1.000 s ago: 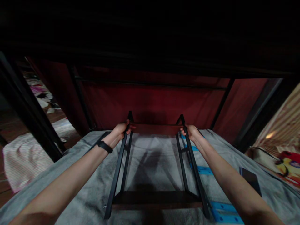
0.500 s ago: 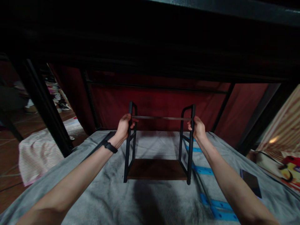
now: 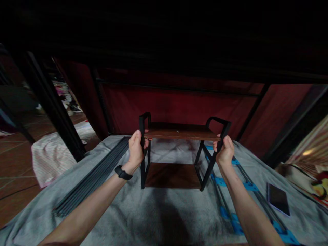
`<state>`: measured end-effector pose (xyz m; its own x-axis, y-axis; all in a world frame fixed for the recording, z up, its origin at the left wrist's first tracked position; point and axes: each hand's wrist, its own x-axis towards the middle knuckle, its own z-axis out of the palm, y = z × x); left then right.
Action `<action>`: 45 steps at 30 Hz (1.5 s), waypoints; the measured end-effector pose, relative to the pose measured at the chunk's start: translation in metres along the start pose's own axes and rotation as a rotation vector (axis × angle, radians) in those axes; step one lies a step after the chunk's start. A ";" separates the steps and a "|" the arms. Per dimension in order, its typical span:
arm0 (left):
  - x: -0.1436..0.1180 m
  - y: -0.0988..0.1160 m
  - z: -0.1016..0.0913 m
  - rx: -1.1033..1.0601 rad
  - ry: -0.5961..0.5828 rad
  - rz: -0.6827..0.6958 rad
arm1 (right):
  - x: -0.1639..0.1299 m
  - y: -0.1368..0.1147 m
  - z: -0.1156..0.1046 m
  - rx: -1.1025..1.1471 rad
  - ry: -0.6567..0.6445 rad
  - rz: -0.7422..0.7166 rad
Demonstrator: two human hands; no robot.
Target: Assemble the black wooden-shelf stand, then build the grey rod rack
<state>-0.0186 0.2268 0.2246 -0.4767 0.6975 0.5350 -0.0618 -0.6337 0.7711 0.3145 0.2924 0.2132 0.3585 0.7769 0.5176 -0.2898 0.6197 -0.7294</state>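
Note:
A small two-tier shelf (image 3: 179,131) with black metal side frames and brown wooden boards stands upright on a grey blanket (image 3: 153,212). My left hand (image 3: 137,148), with a black wristband, grips the left frame's front post just under the upper board. My right hand (image 3: 224,150) grips the right frame's slanted front post. The lower board (image 3: 173,175) sits near the blanket between the frames.
A bundle of long black metal bars (image 3: 94,174) lies on the blanket at left. Rods with blue brackets (image 3: 246,186) lie at right, beside a dark phone (image 3: 278,198). Red fabric (image 3: 179,106) hangs behind, with black bed-frame posts (image 3: 51,106) to the left.
The shelf was tipped up from lying on the blanket to standing upright. Both hands stayed on its side frames and slid lower, under the upper board.

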 end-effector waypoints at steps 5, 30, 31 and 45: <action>-0.020 0.000 -0.004 0.043 -0.016 0.024 | -0.015 -0.004 -0.014 0.010 0.035 -0.029; -0.052 0.018 -0.016 0.117 0.047 0.064 | -0.039 -0.018 -0.019 -0.038 0.039 -0.038; -0.059 0.019 -0.020 0.122 0.045 0.063 | -0.045 -0.019 -0.023 -0.037 0.051 -0.033; -0.077 0.029 -0.043 0.006 -0.119 -0.102 | -0.064 -0.034 -0.039 0.050 0.042 0.135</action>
<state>-0.0213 0.1401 0.1908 -0.3613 0.7932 0.4902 -0.0997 -0.5556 0.8254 0.3361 0.2169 0.1879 0.3501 0.8489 0.3959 -0.3812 0.5152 -0.7676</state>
